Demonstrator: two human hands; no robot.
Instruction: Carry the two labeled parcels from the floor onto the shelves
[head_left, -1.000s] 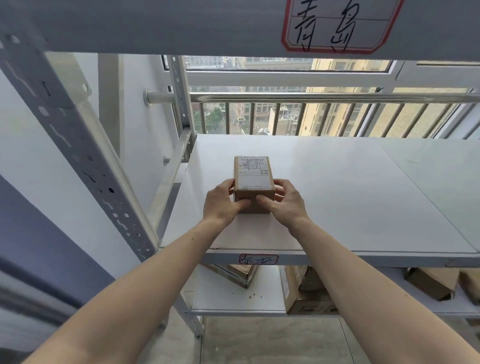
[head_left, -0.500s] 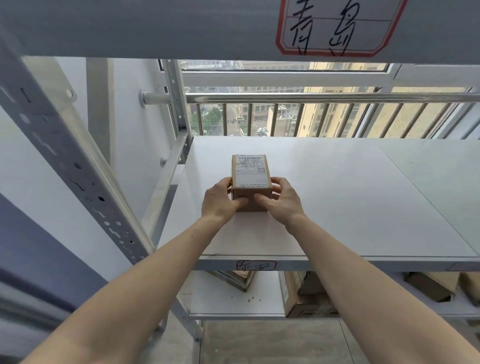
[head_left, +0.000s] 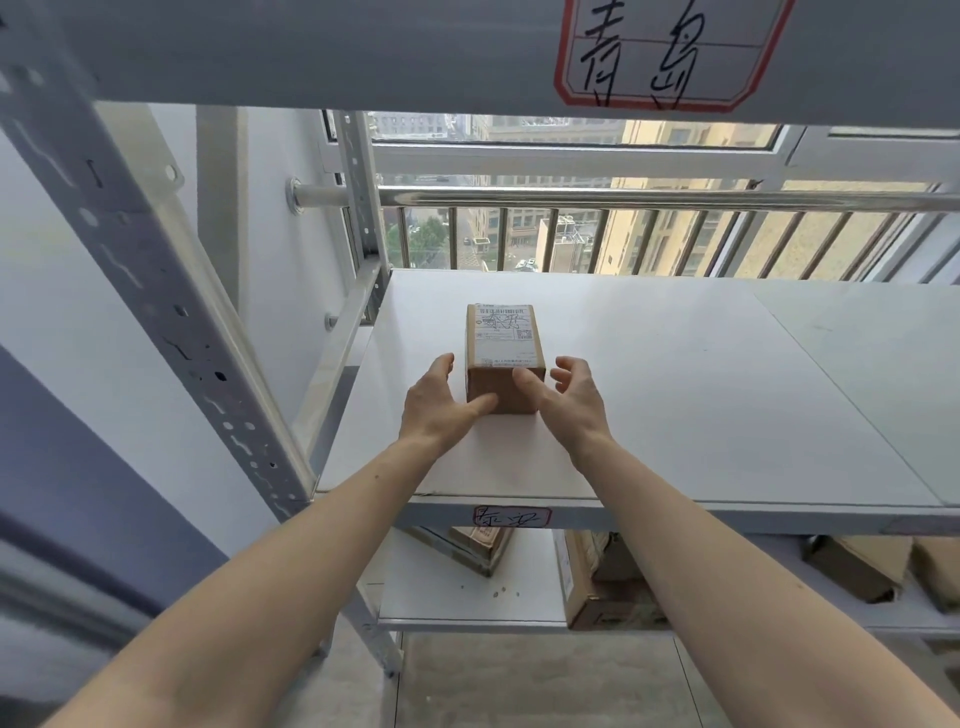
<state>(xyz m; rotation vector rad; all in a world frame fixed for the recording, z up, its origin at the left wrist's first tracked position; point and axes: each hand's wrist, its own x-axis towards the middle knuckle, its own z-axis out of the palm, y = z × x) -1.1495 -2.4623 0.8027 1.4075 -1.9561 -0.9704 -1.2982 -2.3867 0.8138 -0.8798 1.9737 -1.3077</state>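
Note:
A small brown cardboard parcel (head_left: 503, 358) with a white shipping label on top rests on the white middle shelf (head_left: 675, 395), near its left side. My left hand (head_left: 439, 405) is at the parcel's left, fingers spread, its thumb touching the front face. My right hand (head_left: 566, 400) is at the parcel's right, fingers curled apart, thumb against the front face. Neither hand grips the parcel. No second parcel can be picked out among the boxes in view.
A slotted grey upright (head_left: 156, 291) stands at the left. The upper shelf beam carries a red-framed handwritten tag (head_left: 670, 52), the middle shelf edge a smaller tag (head_left: 511, 515). Several cardboard boxes (head_left: 608, 587) sit on the lower shelf. A railing (head_left: 623, 200) and window lie behind.
Both hands held the parcel by its sides before; now the fingers have come off and spread, and the parcel stands on the shelf a little farther in.

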